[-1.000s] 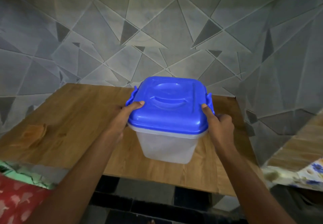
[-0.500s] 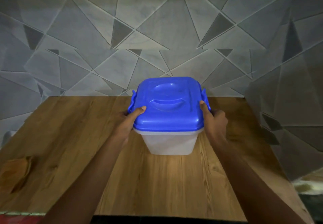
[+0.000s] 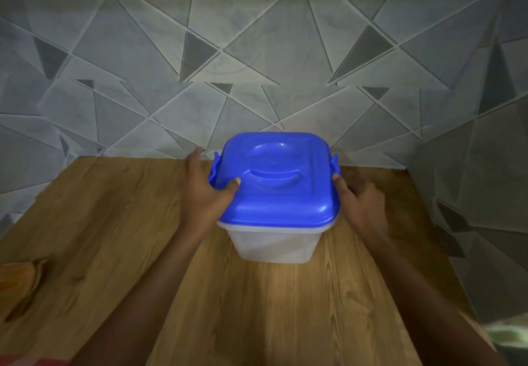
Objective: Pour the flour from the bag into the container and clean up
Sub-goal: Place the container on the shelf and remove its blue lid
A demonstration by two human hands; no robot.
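Observation:
A square translucent container (image 3: pixel 274 247) with a blue lid (image 3: pixel 277 183) stands on the wooden table (image 3: pixel 114 223), close to the back wall. The lid sits on it with side latches at left and right. My left hand (image 3: pixel 203 191) is at the lid's left edge, thumb resting on the lid and fingers stretched out beside the latch. My right hand (image 3: pixel 360 200) is at the right edge, its thumb touching the lid rim, and its fingers are spread and blurred away from the container. No flour bag is in view.
A grey wall (image 3: pixel 257 51) with a triangle pattern runs behind the table and turns a corner on the right. A dark knot (image 3: pixel 23 280) marks the wood at the left. A strip of red cloth (image 3: pixel 43 361) shows at the bottom left.
The container was carried forward and set down on the table near the wall. Both hands have loosened from its sides, fingers spreading away while the thumbs stay on the lid.

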